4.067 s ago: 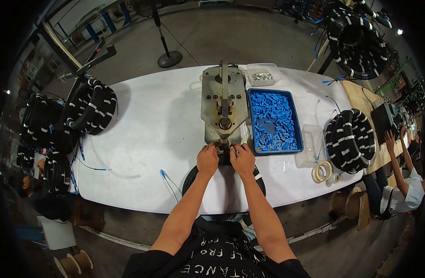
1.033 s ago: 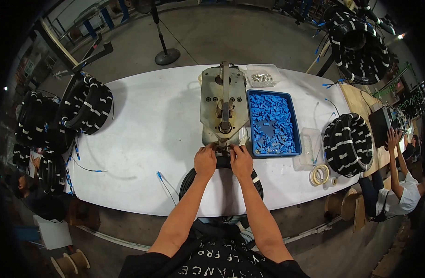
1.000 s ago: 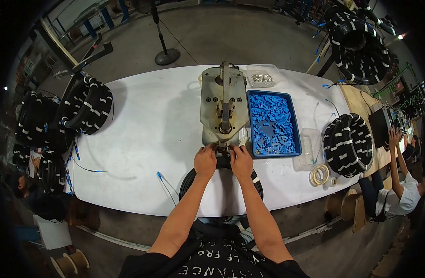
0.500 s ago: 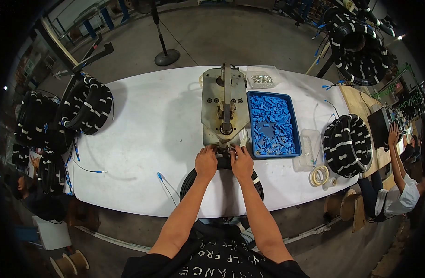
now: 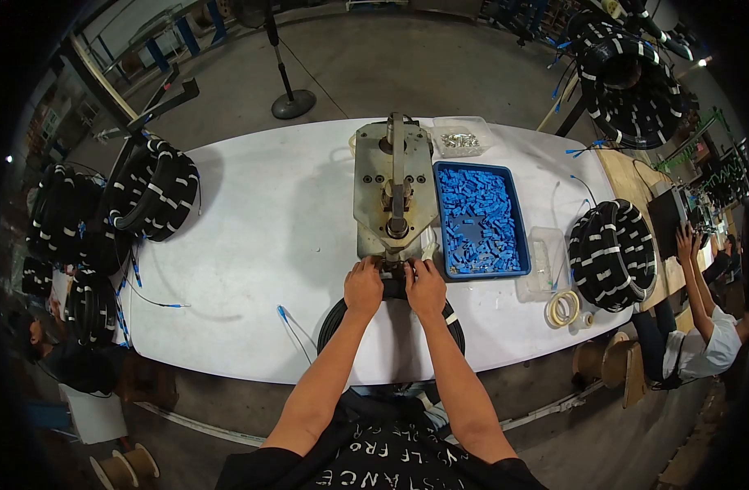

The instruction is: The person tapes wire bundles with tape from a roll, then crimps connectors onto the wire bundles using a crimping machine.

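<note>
At the foot of a metal hand press [image 5: 395, 192], my left hand [image 5: 364, 286] and my right hand [image 5: 425, 287] are side by side. Fingers of both are closed in a pinch on a thin black cable just under the press head. What sits at the fingertips is mostly hidden by the fingers and the tool. Below my wrists lies a coil of black cable [image 5: 332, 329], partly covered by my forearms. To its left, a loose cable end with a blue connector [image 5: 283, 313] rests on the white table [image 5: 252, 220].
Right of the press stand a blue tray [image 5: 527, 245] of small blue connectors and a clear box [image 5: 482, 126] of metal parts. A taped cable coil [image 5: 613, 257] and tape roll [image 5: 562, 309] lie farther right. More coils [image 5: 152, 188] hang left. A co-worker [image 5: 705, 343] sits at right.
My hands stay at the press foot with almost no movement. The view shifts very slightly. The co-worker's hands at the right have moved a little.
</note>
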`<action>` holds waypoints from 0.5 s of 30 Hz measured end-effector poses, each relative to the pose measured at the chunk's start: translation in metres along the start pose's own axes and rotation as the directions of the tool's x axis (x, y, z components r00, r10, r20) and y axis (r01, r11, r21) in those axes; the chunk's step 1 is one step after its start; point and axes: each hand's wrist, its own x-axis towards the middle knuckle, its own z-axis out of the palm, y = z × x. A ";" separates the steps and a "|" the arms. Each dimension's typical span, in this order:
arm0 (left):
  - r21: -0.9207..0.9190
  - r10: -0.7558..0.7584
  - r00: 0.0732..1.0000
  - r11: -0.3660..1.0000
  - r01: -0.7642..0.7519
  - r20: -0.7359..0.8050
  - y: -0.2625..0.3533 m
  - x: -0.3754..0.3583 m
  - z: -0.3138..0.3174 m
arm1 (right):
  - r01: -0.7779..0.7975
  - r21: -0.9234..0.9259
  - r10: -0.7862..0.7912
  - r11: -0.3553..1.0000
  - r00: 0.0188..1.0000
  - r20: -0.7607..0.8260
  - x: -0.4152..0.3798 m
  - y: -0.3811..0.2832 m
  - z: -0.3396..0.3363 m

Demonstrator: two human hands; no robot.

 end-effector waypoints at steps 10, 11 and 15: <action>0.002 -0.001 1.000 1.000 0.001 0.011 -0.003 0.001 0.003 | 0.009 -0.033 -0.009 0.999 1.000 0.002 0.001 0.001 0.001; 0.008 0.000 1.000 1.000 0.000 0.012 -0.002 0.001 0.002 | 0.009 -0.032 -0.009 0.999 1.000 0.002 0.000 0.001 0.001; 0.005 0.000 1.000 1.000 -0.001 0.026 0.000 0.000 -0.001 | 0.010 -0.027 -0.010 1.000 1.000 0.010 0.001 0.001 0.000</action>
